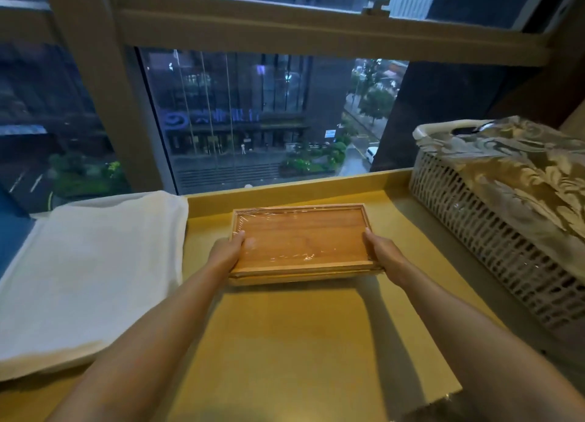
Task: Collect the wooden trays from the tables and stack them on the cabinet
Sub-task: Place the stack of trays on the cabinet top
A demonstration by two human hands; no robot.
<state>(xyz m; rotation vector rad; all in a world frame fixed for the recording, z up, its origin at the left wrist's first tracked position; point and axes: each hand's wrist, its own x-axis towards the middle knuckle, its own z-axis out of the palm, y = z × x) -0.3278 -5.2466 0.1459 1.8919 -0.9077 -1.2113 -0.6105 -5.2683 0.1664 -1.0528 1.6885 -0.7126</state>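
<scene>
With a folded white cloth [85,263] off to its left, the left hand [226,252] and right hand [381,252] each clamp a grip on one short end of the wooden trays [300,241], seemingly setting the stack on the cabinet [285,342], a lattice basket [474,231] right; next, letting go squarely.

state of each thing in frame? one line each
wooden trays: stacked, top one wrapped in clear film, on the cabinet top
left hand: grip on stack's left edge
right hand: grip on stack's right edge
white cloth: folded, lying flat
basket: upright, covered with patterned fabric
</scene>
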